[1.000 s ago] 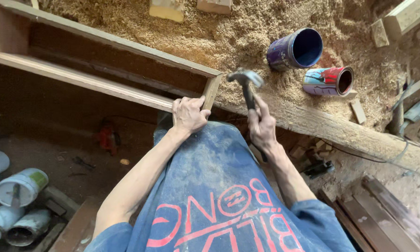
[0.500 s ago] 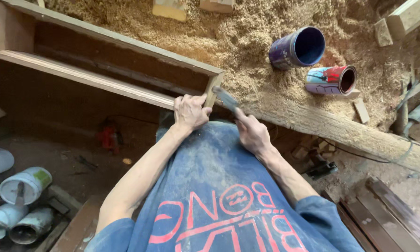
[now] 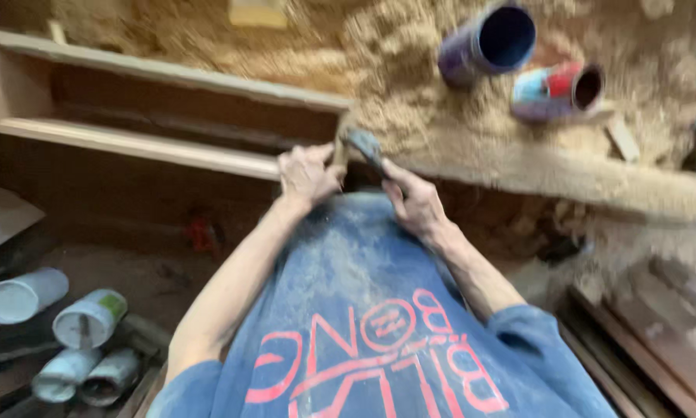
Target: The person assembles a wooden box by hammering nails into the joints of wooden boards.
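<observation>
Here, in the head view, the picture was blurred by motion. The left hand [image 3: 307, 176] sat at the frame's centre, clenched on the near corner of a long wooden frame [image 3: 170, 147] that ran from the upper left toward the middle. The right hand [image 3: 416, 203] lay just right of it, fingers wrapped round the handle of a hammer [image 3: 363, 144]. The hammer's dark head stood just beside the left hand, at the frame's corner; whether it touched the wood I could not tell through the blur.

Sawdust [image 3: 363, 46] covered the top of the picture. On it, at the upper right, lay 2 cans on their sides: a blue one [image 3: 489, 42] with its mouth open to the camera, and a red and blue one [image 3: 558, 91] just right and below. A thick beam [image 3: 564, 174] ran across the right side below them.

At the lower left lay 4 pale cans [image 3: 61, 340] close together. Planks [image 3: 657, 310] were stacked at the lower right. A blue shirt [image 3: 363, 325] with red print filled the bottom centre.
</observation>
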